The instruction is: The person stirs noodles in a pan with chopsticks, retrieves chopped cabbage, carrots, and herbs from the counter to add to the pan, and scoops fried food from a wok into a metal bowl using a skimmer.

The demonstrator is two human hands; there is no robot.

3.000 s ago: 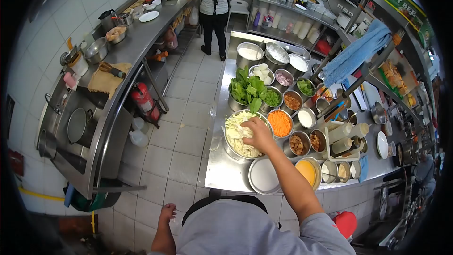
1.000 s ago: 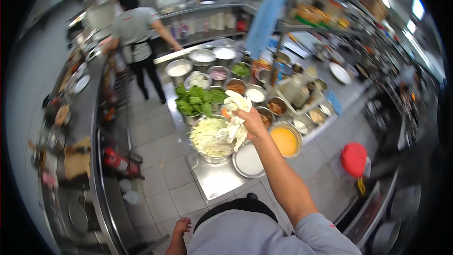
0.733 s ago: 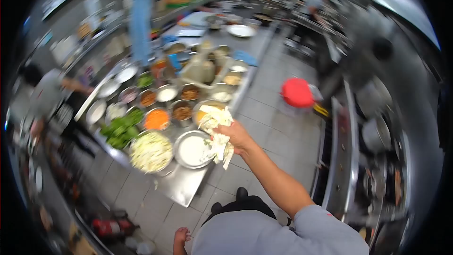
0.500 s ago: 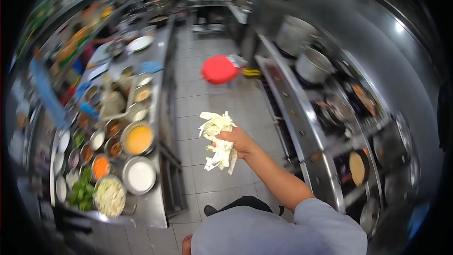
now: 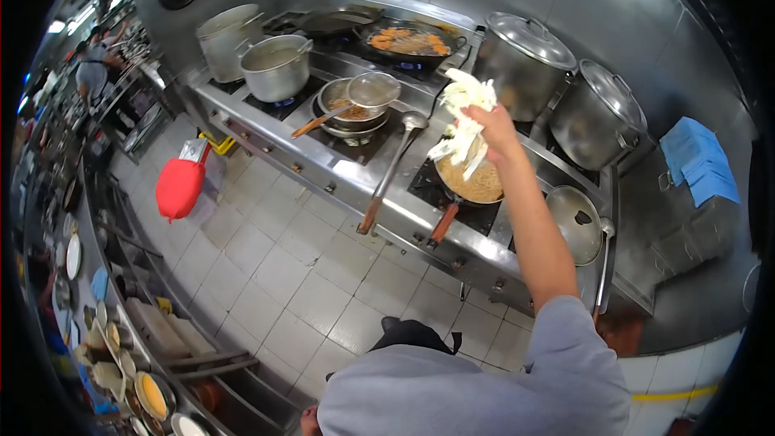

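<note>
My right hand [image 5: 491, 127] is closed round a loose bunch of pale shredded cabbage [image 5: 467, 105], with strands sticking out above and below the fingers. It is held out over the stove, above a pan [image 5: 446, 222] with a reddish-brown handle. Tan, noodle-like food [image 5: 476, 184] fills that pan, partly hidden by the cabbage and my forearm. Only a small part of my left hand [image 5: 309, 420] shows at the bottom edge beside my shirt; its fingers cannot be made out.
A long-handled ladle [image 5: 393, 169] lies left of the pan. A strainer [image 5: 374, 90] rests over another pan. Right of my arm sits an empty wok [image 5: 575, 222]. Large lidded pots [image 5: 597, 113] and a pan of frying orange pieces [image 5: 408, 40] stand behind. A red-covered bin [image 5: 180, 188] is on the floor.
My view has turned right from the aisle and ingredient counter to the stove. My right hand, still gripping the cabbage, has gone from above the floor to above the pan.
</note>
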